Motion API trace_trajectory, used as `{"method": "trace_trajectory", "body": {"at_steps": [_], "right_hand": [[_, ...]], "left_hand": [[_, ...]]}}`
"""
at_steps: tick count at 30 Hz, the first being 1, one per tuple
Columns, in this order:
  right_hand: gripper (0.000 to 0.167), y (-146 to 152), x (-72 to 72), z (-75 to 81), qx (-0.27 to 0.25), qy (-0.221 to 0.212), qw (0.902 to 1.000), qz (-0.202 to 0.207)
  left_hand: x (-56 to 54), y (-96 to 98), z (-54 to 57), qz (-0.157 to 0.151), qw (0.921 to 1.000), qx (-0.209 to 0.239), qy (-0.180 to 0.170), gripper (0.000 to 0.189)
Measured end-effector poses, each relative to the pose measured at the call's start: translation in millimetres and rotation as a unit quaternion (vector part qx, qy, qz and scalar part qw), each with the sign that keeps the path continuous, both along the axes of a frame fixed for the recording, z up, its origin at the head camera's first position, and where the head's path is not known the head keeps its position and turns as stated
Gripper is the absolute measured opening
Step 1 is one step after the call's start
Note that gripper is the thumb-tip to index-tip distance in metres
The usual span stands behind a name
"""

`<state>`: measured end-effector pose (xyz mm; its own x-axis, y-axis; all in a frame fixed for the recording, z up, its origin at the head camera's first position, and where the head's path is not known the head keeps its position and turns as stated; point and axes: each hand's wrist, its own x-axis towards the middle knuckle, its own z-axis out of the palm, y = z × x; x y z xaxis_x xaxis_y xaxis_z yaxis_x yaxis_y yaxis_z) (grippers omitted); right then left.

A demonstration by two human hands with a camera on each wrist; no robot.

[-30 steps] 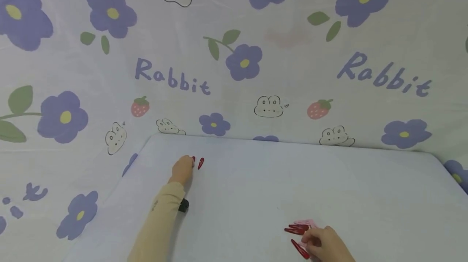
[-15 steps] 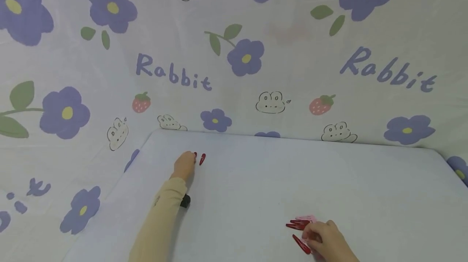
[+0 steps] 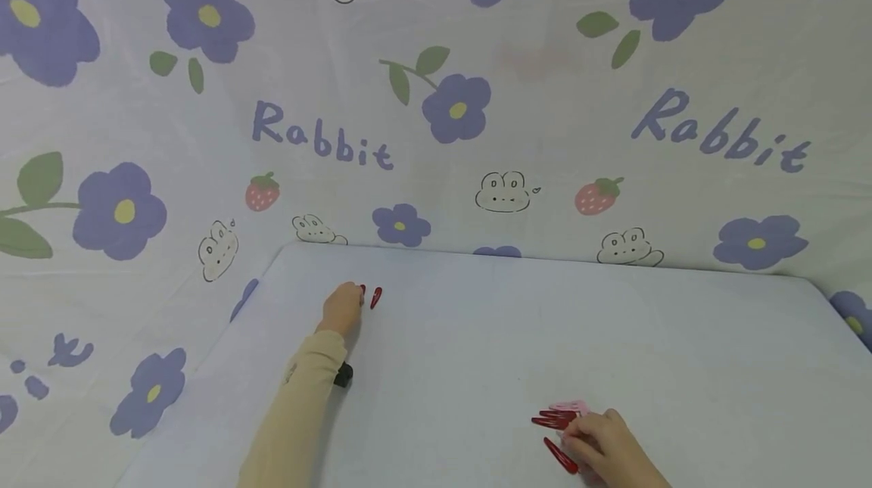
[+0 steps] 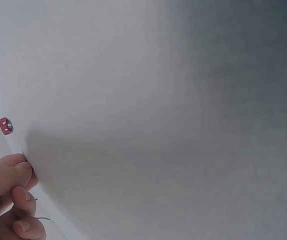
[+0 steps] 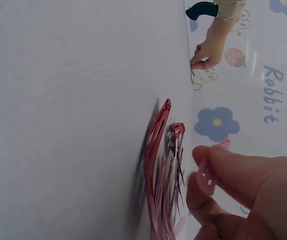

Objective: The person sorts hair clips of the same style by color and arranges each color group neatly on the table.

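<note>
At the far left of the table my left hand (image 3: 342,309) pinches a red snap hair clip (image 3: 362,290), mostly hidden by the fingers. Just right of it lies another red clip (image 3: 376,297), whose end also shows as a small red piece (image 4: 6,126) in the left wrist view. Between thumb and fingertips my right hand (image 5: 243,185) holds a pink hair clip (image 5: 207,181), a little above the table. Beside that hand lie several red clips (image 3: 555,419), a separate red clip (image 3: 560,455) and pink clips (image 3: 568,405), partly covered by the hand.
The white tabletop (image 3: 463,352) ends at the back against a hanging cloth (image 3: 559,117) printed with flowers and "Rabbit" lettering. A black wrist camera (image 3: 344,374) sits at the left cuff.
The head view has tilted down and settled slightly. Both hands stay nearly where they were, and the clips on the table lie as before.
</note>
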<state>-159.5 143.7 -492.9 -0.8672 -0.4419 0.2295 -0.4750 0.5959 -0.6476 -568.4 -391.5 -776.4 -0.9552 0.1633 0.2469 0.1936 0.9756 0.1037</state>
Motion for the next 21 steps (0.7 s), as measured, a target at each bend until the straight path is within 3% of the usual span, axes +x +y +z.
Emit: {"method": "trace_trajectory", "body": {"at_steps": [2, 6, 7, 9, 10, 11, 15, 18, 21], "right_hand": [[0.008, 0.2, 0.1, 1.7, -0.004, -0.038, 0.9993, 0.0], [0.009, 0.0, 1.3, 6.1, -0.023, -0.108, 0.9937, -0.014], [0.01, -0.3, 2.0, 6.7, -0.034, -0.121, 0.9919, -0.018], [0.01, -0.6, 2.8, 7.3, -0.05, -0.13, 0.9899, -0.028], [0.011, -0.7, 3.1, 7.2, -0.058, -0.134, 0.9887, -0.032], [0.011, -0.6, 3.0, 7.0, -0.063, -0.139, 0.9877, -0.036], [0.014, 0.5, 2.6, 4.7, -0.084, -0.153, 0.9841, -0.033], [0.013, 1.5, 2.6, 2.4, -0.104, -0.139, 0.9845, -0.021], [0.012, 2.2, 4.1, 1.2, -0.125, -0.121, 0.9848, -0.008]], "left_hand": [[16.0, 9.3, 20.0, -0.002, 1.0, 0.003, 0.004, 0.003], [61.5, 33.7, 75.9, -0.008, 0.9997, 0.012, 0.018, 0.003], [71.9, 38.1, 88.9, -0.009, 0.9998, 0.018, 0.003, 0.004], [90.5, 47.0, 109.8, -0.013, 0.9996, 0.01, 0.022, 0.004], [95.9, 49.7, 115.0, -0.015, 0.9993, 0.005, 0.033, 0.004], [101.2, 52.0, 122.1, -0.017, 0.9996, 0.008, 0.019, 0.008], [109.5, 56.2, 132.7, -0.015, 0.9998, 0.013, 0.004, 0.013], [112.2, 58.9, 139.3, -0.005, 0.9996, 0.025, -0.013, 0.013], [98.4, 52.6, 120.1, -0.002, 0.9996, 0.029, -0.003, 0.006]]}}
